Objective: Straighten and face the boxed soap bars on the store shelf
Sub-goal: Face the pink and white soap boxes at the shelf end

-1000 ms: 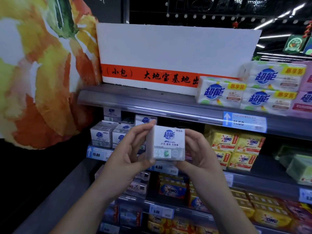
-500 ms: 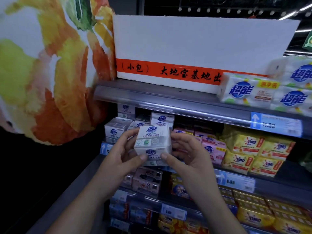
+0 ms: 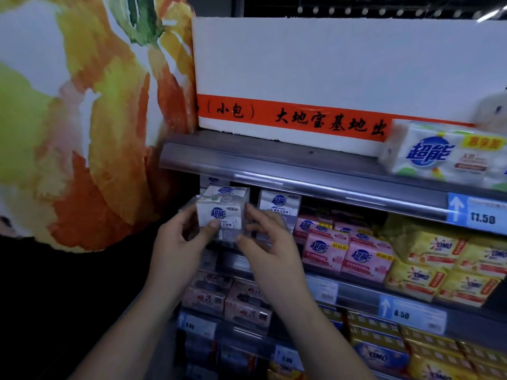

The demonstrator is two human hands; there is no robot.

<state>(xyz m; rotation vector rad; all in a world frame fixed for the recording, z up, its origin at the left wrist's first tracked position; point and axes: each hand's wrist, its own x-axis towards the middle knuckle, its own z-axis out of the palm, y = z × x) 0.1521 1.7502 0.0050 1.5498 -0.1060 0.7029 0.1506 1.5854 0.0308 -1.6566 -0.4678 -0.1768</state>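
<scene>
A white boxed soap bar [image 3: 222, 212] with a blue logo is at the left end of the second shelf, over other white boxes. My left hand [image 3: 179, 246] grips its left side, thumb on the front face. My right hand [image 3: 270, 246] holds its right side with the fingertips. Its logo faces me. Another white soap box [image 3: 279, 205] stands upright just to the right. The boxes under the held one are mostly hidden by my hands.
Pink soap packs [image 3: 345, 252] and yellow packs [image 3: 444, 264] fill the same shelf to the right. The shelf above [image 3: 274, 163] carries a large white foam box [image 3: 329, 72] and wrapped soap [image 3: 439, 154]. Lower shelves hold more packs [image 3: 233, 300]. A painted wall [image 3: 82, 119] closes the left side.
Both hands carried the white box away from me and left, up to the left end of the second shelf. The camera moved closer to the shelf.
</scene>
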